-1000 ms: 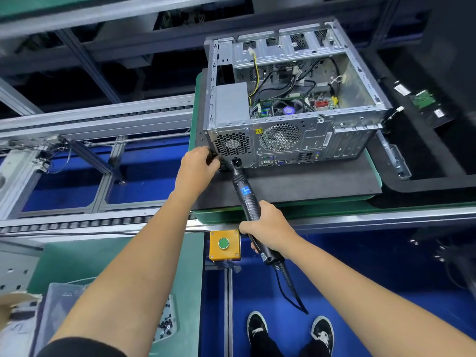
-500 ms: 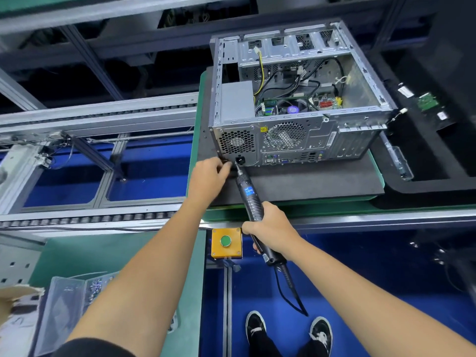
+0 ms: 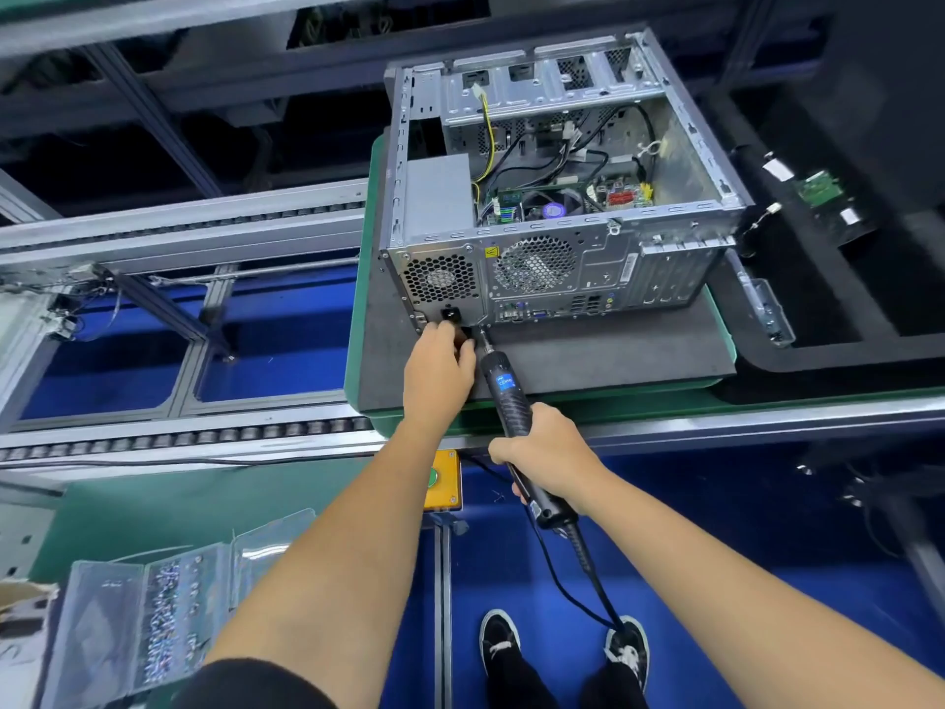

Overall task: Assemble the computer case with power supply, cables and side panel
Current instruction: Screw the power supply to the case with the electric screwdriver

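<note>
- The bare-metal silver computer case (image 3: 562, 207) lies on its side on a dark grey foam mat (image 3: 613, 355), its open side facing up and its rear panel turned toward the person.
- The plain grey box of the power supply (image 3: 440, 197) sits inside the case at the rear left corner; its honeycomb fan grille and black mains socket show on the rear panel just above the left hand.
- The right hand (image 3: 549, 452) has its grip wrapped around the black corded electric screwdriver (image 3: 509, 396), fingers curled round the lower handle.
- The screwdriver's long axis runs up and slightly left from that grip, with the bit tip at the bottom edge of the rear panel, just right of the mains socket. I judge a power supply screw is being driven there, though the screw itself is too small to see.
- The left hand (image 3: 440, 368) is nearer the case: its fingers are bent against the panel's lower edge beside the bit. Whether they pinch a screw or only steady the tip, I cannot tell.
- Black and yellow cables (image 3: 516, 161) lie loose inside the case, above the power supply's right side.
- A blue sticker on the screwdriver seems to read "CORE"; a yellow warning triangle label sits on the rear panel right of the grille. Other print is too small to read.
- No side panel is fitted to the case.
</note>
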